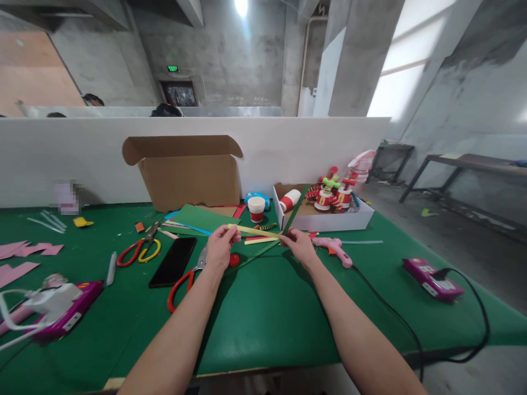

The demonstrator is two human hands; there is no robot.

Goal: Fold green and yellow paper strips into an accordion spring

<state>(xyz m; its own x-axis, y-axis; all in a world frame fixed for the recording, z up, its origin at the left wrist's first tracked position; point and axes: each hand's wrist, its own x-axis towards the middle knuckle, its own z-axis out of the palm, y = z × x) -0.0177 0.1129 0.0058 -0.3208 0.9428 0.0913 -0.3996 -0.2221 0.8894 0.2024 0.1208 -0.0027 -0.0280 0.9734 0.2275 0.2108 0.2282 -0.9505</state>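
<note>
Pinched between thumb and finger of my left hand (221, 244) is one end of a yellow paper strip (256, 232). My right hand (299, 245) is closed on its other end, where a long green paper strip (295, 211) crosses it at an angle. The green strip runs up toward the white box and down to the left over the table. Just right of my left hand lies a small red ball (234, 260). Red-handled scissors (179, 287) lie partly behind my left wrist. To the right of my right hand rests a pink glue gun (335, 249).
Behind my hands stand a paper cup (256, 210) and a white box (329, 222) holding red-and-green paper figures. Green paper sheets (201, 217), a phone (173, 262) and more scissors (140, 249) lie left. Purple power strips (432, 280) sit at both sides, with the glue gun's cord at right.
</note>
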